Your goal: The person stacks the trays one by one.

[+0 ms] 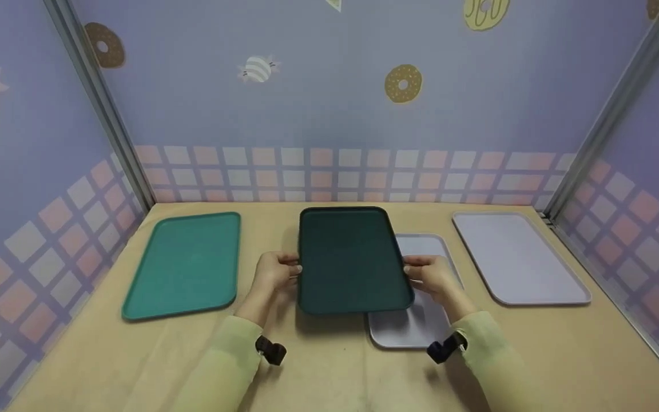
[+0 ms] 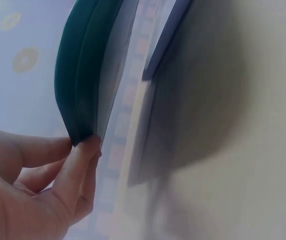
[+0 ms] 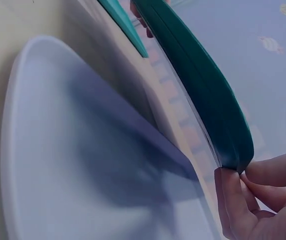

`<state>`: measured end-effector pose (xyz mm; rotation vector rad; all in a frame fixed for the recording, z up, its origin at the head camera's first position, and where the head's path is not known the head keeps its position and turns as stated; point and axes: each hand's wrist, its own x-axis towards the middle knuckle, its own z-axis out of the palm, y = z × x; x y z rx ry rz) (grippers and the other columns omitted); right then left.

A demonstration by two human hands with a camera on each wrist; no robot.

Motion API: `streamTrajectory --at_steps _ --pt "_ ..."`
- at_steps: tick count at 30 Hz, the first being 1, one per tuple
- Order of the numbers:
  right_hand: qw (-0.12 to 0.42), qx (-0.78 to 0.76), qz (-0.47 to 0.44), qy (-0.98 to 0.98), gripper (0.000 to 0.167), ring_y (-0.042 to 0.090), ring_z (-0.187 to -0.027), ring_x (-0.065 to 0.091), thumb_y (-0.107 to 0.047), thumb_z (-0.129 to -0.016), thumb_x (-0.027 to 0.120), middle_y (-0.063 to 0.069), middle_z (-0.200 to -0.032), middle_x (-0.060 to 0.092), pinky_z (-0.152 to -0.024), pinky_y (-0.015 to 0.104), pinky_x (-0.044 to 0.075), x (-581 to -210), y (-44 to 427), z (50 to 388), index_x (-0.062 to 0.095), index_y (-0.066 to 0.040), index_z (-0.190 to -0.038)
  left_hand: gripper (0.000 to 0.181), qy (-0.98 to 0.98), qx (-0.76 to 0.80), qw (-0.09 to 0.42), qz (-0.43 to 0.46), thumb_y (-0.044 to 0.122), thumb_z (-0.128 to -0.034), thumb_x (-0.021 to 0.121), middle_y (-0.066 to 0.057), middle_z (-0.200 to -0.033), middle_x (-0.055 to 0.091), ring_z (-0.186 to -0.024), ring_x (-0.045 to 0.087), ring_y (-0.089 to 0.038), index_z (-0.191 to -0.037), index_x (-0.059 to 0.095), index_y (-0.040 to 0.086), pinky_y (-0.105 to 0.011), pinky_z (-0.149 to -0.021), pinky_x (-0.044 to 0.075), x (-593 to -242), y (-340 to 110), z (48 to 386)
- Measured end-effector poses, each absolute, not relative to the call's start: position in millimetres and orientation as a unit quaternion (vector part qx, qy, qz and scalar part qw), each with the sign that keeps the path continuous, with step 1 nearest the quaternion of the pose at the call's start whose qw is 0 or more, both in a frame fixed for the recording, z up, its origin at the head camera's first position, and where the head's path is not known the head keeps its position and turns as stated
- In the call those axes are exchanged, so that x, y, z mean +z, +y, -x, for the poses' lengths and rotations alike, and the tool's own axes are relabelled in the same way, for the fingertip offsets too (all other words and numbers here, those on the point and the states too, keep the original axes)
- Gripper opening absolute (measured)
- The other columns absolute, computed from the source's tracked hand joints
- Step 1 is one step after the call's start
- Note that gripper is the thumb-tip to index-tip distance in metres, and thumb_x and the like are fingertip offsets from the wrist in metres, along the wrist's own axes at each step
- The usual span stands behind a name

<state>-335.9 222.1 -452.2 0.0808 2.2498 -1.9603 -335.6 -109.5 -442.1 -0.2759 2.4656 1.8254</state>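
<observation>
A dark green tray (image 1: pixel 352 260) is held up off the table between both hands, its shadow falling below. My left hand (image 1: pixel 275 270) pinches the tray's left edge between thumb and fingers; the left wrist view shows that rim (image 2: pixel 85 75) from the side. At the opposite edge, my right hand (image 1: pixel 433 273) pinches the tray in the same way. A pale underside shows beneath the green rim in both wrist views. Partly covered by the raised tray and right hand, a pale lilac tray (image 1: pixel 412 329) lies on the table.
To the left, a lighter green tray (image 1: pixel 186 266) lies on the wooden table (image 1: pixel 318 372). Another pale lilac tray (image 1: pixel 521 257) lies at the right. Patterned walls (image 1: pixel 329 114) with metal corner posts enclose the table's back and sides.
</observation>
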Motion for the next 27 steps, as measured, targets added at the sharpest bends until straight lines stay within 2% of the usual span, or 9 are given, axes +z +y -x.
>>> streamTrajectory --at_steps 7,15,23,27 --pt "0.076 -0.637 -0.029 0.767 0.045 0.006 -0.092 0.068 -0.003 -0.101 0.060 0.009 -0.120 0.072 -0.083 0.023 0.058 -452 252 325 0.053 0.011 -0.143 0.034 0.791 0.607 0.020 0.075 -0.008 -0.0937 0.067 -0.022 -0.122 0.070 -0.109 0.072 -0.031 -0.127 0.069 -0.004 -0.041 -0.093 0.062 -445 -82 329" --pt "0.084 -0.638 -0.028 0.765 0.048 0.003 -0.092 0.068 -0.003 -0.101 0.060 -0.001 -0.112 0.073 -0.083 0.022 0.058 -452 283 313 0.049 0.012 -0.146 0.034 0.785 0.616 0.028 0.052 -0.008 -0.0924 0.069 -0.021 -0.121 0.070 -0.105 0.073 -0.028 -0.126 0.069 -0.005 -0.038 -0.090 0.063 -449 -56 324" --pt "0.079 -0.611 -0.032 0.787 0.051 0.002 -0.092 0.066 -0.005 -0.101 0.061 0.000 -0.118 0.070 -0.080 0.021 0.058 -455 312 298 0.047 0.011 -0.148 0.035 0.780 0.623 0.041 0.029 -0.007 -0.0920 0.069 -0.021 -0.119 0.070 -0.101 0.073 -0.026 -0.127 0.068 -0.006 -0.038 -0.086 0.064 -457 -30 317" --pt "0.087 -0.612 -0.036 0.785 0.053 0.001 -0.095 0.067 -0.006 -0.102 0.061 -0.001 -0.119 0.071 -0.083 0.021 0.058 -459 326 292 0.045 0.011 -0.149 0.034 0.783 0.621 0.043 0.018 -0.006 -0.0918 0.069 -0.021 -0.117 0.071 -0.100 0.074 -0.026 -0.126 0.068 -0.006 -0.037 -0.084 0.064 -461 -17 315"
